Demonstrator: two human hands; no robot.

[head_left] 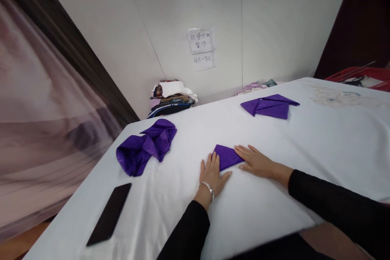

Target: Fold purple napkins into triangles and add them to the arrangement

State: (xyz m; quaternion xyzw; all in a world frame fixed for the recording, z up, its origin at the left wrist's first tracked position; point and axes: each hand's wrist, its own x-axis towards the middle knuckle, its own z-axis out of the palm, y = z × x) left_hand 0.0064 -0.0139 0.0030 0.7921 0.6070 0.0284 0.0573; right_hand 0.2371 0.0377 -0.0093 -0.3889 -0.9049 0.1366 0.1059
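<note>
A small folded purple napkin (227,157) lies flat on the white tabletop between my two hands. My left hand (212,173), with a silver bracelet at the wrist, rests open on its left edge, fingers stretched out. From the other side, my right hand (255,161) lies flat with its fingertips on the napkin's right corner. A rumpled purple napkin (152,143) sits to the left. Farther back on the right is another purple napkin (272,106), folded into a pointed shape.
A dark flat phone or tablet (110,213) lies at the table's left side. Behind the table are a stack of folded clothes (171,96) and a paper sign (201,48) on the wall. A sheer curtain (45,122) hangs at left; a red basket (359,75) stands at far right.
</note>
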